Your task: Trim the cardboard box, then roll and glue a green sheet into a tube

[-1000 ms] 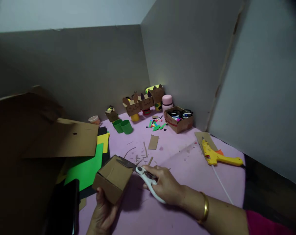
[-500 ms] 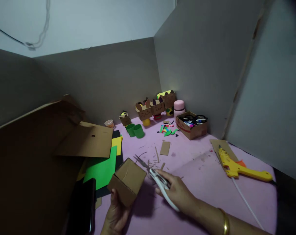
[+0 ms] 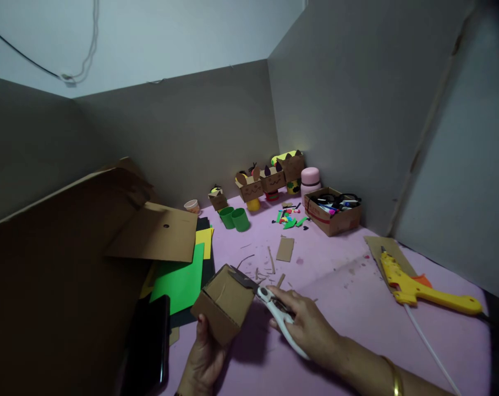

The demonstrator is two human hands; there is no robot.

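Shears have swung back over the box since the frame half a second ago, when the blades were out beside it; the view has shifted a bit too. So, head cam, the only view: the left hand point(image 3: 206, 355) has the small cardboard box point(image 3: 231, 300) gripped from below, thumb pressed on the near side, the other fingers mostly hidden. It's tilted, held up over the pink table point(image 3: 332, 352). The right hand point(image 3: 311, 327) has its fingers wrapped round the white-handled shears point(image 3: 277, 312).

Key bit is how they line up: the box sits left of the right fingers, and the blades run up and left from that fist, along the far right edge of the box top. Can't tell if metal actually touches card. Box looks pretty squarish, so no obvious long axis, and the left hand's the nearer one. Thin cardboard scraps point(image 3: 271, 260) lie just beyond.
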